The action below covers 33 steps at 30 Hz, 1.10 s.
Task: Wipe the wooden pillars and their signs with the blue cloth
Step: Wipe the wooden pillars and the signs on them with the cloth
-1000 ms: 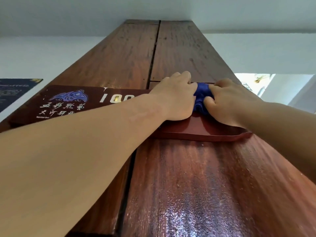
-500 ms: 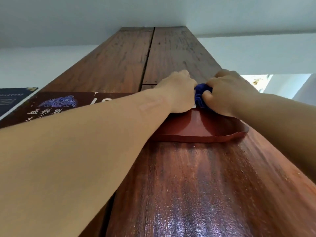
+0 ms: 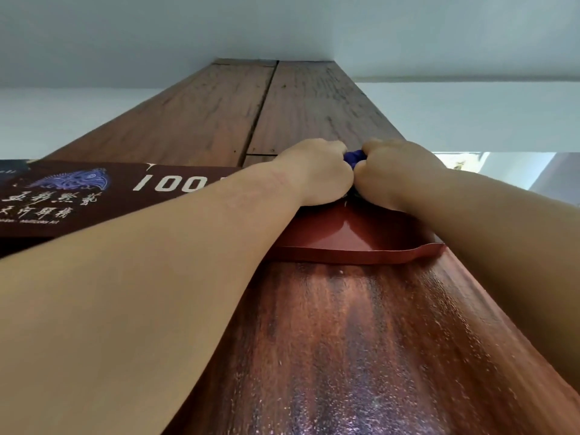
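The wooden pillar [image 3: 329, 340] is seen from below, rising to the white ceiling [image 3: 282, 23], with a seam between its 2 upper boards. A dark red sign [image 3: 94, 196] bearing white characters and "100" is wrapped around the pillar, its glossy lower edge curling outward on the right. The left hand [image 3: 317, 171] and the right hand [image 3: 395, 174] are pressed together at the sign's upper edge, fingers curled. The blue cloth [image 3: 353, 158] is bunched between both hands, only a small fold visible.
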Motion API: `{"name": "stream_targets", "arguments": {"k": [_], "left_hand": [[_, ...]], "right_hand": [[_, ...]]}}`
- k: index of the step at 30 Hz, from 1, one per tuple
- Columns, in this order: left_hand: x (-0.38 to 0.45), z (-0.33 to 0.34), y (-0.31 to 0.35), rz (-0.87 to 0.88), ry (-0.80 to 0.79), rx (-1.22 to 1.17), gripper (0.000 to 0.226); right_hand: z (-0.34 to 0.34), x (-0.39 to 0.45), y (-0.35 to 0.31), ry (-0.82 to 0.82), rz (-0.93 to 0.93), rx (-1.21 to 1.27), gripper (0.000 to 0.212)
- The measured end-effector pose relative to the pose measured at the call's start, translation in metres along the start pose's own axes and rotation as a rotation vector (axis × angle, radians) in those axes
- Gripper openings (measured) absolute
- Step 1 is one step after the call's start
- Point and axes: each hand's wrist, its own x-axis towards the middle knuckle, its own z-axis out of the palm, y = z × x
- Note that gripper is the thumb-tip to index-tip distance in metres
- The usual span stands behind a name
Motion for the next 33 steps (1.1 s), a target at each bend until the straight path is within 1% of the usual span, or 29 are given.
{"name": "stream_targets", "arguments": {"k": [5, 9, 11, 14, 16, 18, 22, 27, 30, 33], "left_hand": [[0.004, -0.002, -0.004, -0.023, 0.021, -0.029, 0.033], [0.006, -0.006, -0.011, -0.062, 0.052, -0.116, 0.029], [0.007, -0.009, -0.018, -0.052, 0.067, -0.088, 0.028], [-0.002, -0.018, -0.039, -0.027, 0.056, -0.016, 0.027], [-0.009, -0.025, -0.055, 0.003, 0.043, 0.036, 0.032], [-0.022, -0.039, -0.080, -0.003, 0.044, 0.046, 0.035], [-0.046, -0.065, -0.137, 0.014, 0.052, 0.125, 0.033], [-0.068, -0.094, -0.198, 0.041, 0.054, 0.135, 0.030], [-0.078, -0.107, -0.226, -0.003, 0.048, 0.116, 0.037], [-0.089, -0.117, -0.246, -0.045, 0.032, 0.113, 0.043]], "right_hand": [[-0.004, 0.000, -0.002, -0.011, 0.013, 0.020, 0.033], [-0.007, 0.005, -0.013, -0.057, 0.027, -0.013, 0.021], [-0.010, 0.010, -0.023, -0.094, -0.002, -0.074, 0.024], [-0.009, 0.012, -0.048, -0.129, -0.046, -0.103, 0.033], [-0.005, 0.014, -0.068, -0.152, -0.077, -0.121, 0.036], [-0.003, 0.014, -0.098, -0.169, -0.102, -0.112, 0.039], [0.009, 0.023, -0.158, -0.161, -0.161, -0.075, 0.034], [0.021, 0.031, -0.225, -0.175, -0.127, -0.053, 0.029], [0.026, 0.031, -0.253, -0.132, -0.098, 0.015, 0.029], [0.032, 0.036, -0.273, -0.149, -0.123, 0.010, 0.031]]}}
